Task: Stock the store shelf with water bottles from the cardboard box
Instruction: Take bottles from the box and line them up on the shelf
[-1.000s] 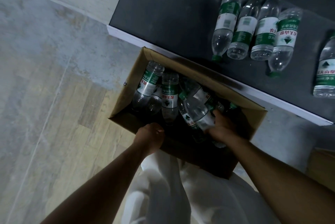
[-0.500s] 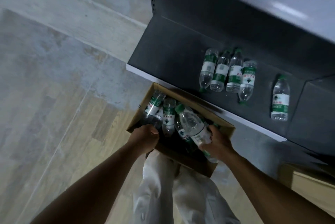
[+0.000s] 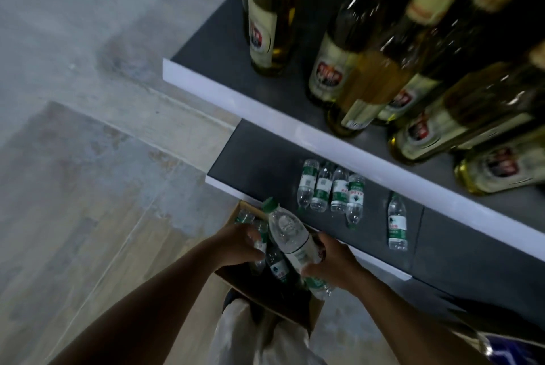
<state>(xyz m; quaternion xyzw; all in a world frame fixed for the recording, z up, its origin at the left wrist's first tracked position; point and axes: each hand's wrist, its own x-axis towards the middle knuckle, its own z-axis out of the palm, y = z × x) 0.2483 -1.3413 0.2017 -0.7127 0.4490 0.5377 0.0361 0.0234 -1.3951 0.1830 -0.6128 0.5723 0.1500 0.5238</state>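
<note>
My right hand grips a clear water bottle with a green cap, tilted up and left above the cardboard box. A second bottle's green label shows under that hand. My left hand is closed over the box's left side, its fingers around a smaller-looking water bottle. More bottles lie inside the box. On the dark bottom shelf several water bottles lie side by side, and one lies apart to the right.
The upper shelf, with a white front edge, juts out over the bottom one and carries several tall glass bottles. The box stands on the floor by my light trouser legs. Grey and wood-look floor stretches left.
The view has risen and pulled back, so the upper shelf now shows. My right hand has lifted the bottle out of the box. My left hand has moved from the box rim onto a bottle.
</note>
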